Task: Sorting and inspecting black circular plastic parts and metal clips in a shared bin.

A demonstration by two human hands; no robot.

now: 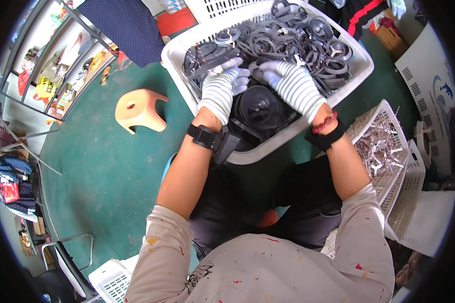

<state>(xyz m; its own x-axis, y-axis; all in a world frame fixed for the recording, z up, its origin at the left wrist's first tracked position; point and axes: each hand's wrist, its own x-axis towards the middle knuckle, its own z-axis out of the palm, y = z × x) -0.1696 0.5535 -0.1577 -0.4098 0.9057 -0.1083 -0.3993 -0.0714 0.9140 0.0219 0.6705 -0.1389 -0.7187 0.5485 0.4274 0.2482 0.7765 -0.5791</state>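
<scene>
A big white plastic crate (361, 76) stands before me, heaped with black plastic rings (268, 43) and other black parts, some with pale metallic pieces among them. Both my hands wear striped white-and-grey gloves and are over the heap. My left hand (221, 91) has its fingers curled in towards the middle; whatever they grip is lost among the dark parts. Just to its right, my right hand (294, 86) is closed with its fingertips pointing left, also on something I cannot make out. Below and between them lies a large round black part (260, 107) with concentric rims.
An orange stool (140, 108) stands on the green floor to the left. At right, a white basket (389, 113) holds shiny, clear-looking branched pieces (381, 146). Shelving (50, 65) lines the far left. Other people's dark clothing and a gloved hand (398, 7) show beyond the crate.
</scene>
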